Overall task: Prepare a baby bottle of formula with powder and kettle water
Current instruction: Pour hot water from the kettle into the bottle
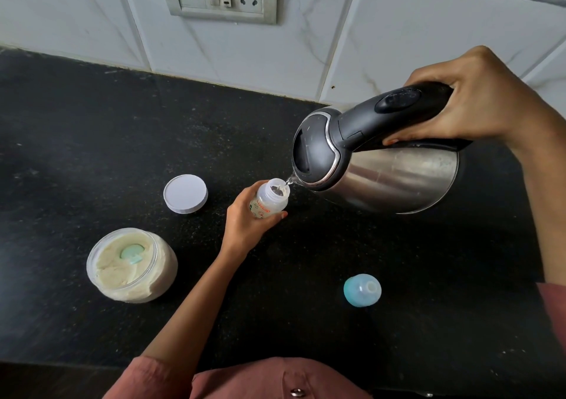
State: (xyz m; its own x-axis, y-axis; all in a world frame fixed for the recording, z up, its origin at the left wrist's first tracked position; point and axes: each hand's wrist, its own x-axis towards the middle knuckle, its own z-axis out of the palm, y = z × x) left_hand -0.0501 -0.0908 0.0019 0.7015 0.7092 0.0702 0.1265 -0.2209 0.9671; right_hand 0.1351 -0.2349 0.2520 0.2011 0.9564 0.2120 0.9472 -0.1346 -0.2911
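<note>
An open powder jar (131,265) sits at left on the black table (92,138). The left hand (245,221) curls round the upright baby bottle (271,202) from its left side. At the right of the bottle's mouth, the tilted kettle (398,178) pours from its spout. The right hand (468,104) grips the kettle's handle.

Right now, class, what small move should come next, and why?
With the right hand, probably ease the kettle back upright soon: it is pouring into the small bottle gripped by the left hand, which could overflow.
</note>
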